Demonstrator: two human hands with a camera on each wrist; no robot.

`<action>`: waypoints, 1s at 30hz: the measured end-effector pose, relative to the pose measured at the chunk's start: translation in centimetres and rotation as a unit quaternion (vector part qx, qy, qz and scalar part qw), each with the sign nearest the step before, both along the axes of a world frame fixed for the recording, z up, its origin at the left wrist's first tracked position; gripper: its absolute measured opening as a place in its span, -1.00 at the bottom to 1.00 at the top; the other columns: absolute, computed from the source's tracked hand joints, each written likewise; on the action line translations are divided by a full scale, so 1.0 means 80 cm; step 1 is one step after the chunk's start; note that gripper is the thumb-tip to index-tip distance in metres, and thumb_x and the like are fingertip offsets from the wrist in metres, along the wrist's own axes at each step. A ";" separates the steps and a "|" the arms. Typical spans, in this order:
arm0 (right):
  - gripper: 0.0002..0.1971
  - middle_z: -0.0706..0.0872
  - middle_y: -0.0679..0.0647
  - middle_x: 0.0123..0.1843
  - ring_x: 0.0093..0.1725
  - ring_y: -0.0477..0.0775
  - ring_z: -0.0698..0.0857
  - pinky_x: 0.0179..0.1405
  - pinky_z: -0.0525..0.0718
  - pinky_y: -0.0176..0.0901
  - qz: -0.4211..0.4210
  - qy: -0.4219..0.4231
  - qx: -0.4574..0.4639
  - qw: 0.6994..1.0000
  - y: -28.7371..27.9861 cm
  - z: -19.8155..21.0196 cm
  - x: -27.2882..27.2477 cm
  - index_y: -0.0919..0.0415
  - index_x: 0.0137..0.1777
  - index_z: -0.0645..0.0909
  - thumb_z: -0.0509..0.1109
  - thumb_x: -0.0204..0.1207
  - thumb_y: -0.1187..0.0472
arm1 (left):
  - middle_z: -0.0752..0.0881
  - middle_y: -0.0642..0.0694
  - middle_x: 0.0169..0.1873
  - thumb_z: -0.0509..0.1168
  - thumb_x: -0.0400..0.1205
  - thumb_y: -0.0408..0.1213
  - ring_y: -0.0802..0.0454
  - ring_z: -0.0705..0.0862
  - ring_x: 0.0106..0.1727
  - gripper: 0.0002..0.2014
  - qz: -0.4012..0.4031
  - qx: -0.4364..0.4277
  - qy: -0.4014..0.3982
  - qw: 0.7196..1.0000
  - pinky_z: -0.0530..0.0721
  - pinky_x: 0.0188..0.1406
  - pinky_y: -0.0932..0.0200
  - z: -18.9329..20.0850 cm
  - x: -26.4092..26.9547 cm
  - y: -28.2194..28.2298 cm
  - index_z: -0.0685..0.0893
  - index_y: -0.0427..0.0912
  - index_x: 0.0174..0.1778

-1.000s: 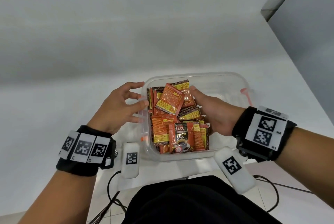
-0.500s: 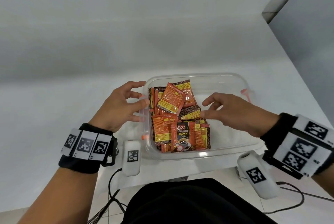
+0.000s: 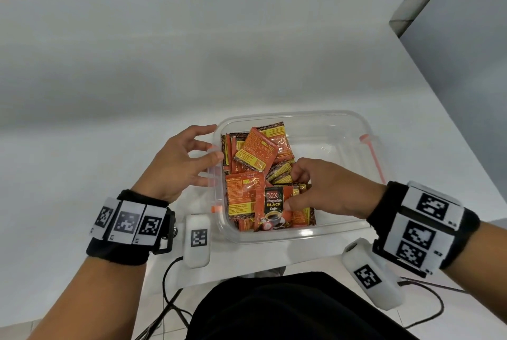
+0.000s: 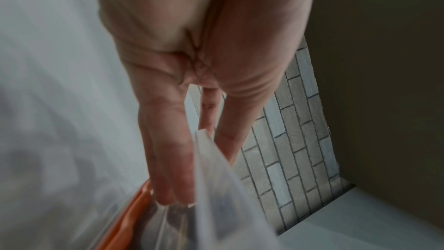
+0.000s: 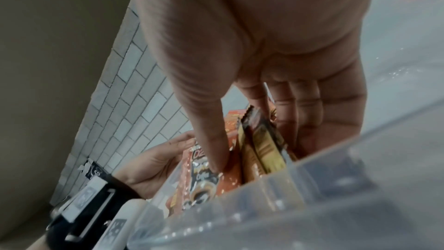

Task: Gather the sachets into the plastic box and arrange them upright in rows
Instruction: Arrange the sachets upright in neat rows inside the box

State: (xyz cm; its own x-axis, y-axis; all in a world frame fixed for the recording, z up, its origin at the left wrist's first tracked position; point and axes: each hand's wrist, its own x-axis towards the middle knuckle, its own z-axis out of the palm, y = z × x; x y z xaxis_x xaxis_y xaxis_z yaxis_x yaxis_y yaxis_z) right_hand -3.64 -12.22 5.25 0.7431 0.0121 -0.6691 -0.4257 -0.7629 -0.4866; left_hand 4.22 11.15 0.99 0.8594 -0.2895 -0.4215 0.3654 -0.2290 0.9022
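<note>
sachets (image 3: 255, 172): light, slick, floppy foil, best pinched at top edge | right hand (image 3: 326, 188) pinching several inside plastic box (image 3: 354, 145) | left hand (image 3: 178, 164) fingers straight, bracing box's outer wall

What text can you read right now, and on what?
"D2X", "BLACK", "Coffee": front-facing sachet at the near side of the plastic box, pinched by the right hand.
Script line under "D2X": unreadable.
Other sachets' yellow panels: too small.
Wristband markers: codes, no words.
</note>
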 end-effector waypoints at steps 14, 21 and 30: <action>-0.40 0.65 -0.18 0.21 0.17 -0.12 0.65 0.20 0.60 -0.30 0.066 -0.008 0.102 0.993 0.006 0.000 -0.003 -0.07 0.32 0.51 0.65 0.29 0.12 | 0.65 -0.18 0.14 0.43 0.54 -0.34 -0.07 0.82 -0.16 -0.50 -0.001 -0.002 0.006 1.000 0.77 -0.38 0.07 -0.001 0.000 0.000 0.55 0.07 0.40; -0.55 0.77 -0.22 0.04 0.07 -0.25 0.71 0.05 0.61 -0.49 -0.015 -0.036 0.199 0.979 -0.014 0.008 0.002 -0.11 0.14 0.61 0.63 0.29 0.21 | 0.66 -0.19 0.12 0.45 0.52 -0.31 0.02 0.79 -0.24 -0.50 -0.003 0.000 -0.001 1.000 0.75 -0.41 0.08 -0.003 0.001 0.001 0.57 0.09 0.37; -0.59 0.81 -0.04 -0.03 -0.06 -0.04 0.79 -0.05 0.74 -0.27 -0.055 -0.038 0.238 0.969 -0.033 0.014 0.005 0.06 0.11 0.65 0.61 0.29 0.36 | 0.67 -0.16 0.11 0.45 0.52 -0.29 -0.01 0.80 -0.21 -0.51 -0.007 0.002 -0.005 1.000 0.77 -0.39 0.06 -0.004 0.001 0.001 0.56 0.10 0.36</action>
State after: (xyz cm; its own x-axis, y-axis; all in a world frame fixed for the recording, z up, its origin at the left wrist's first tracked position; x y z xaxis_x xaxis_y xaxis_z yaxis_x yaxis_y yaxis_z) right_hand -3.27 -14.87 6.36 0.8042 0.2237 -0.5507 -0.4415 -0.3956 -0.8054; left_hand 4.33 11.24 0.65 0.8592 -0.2996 -0.4148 0.3537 -0.2380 0.9046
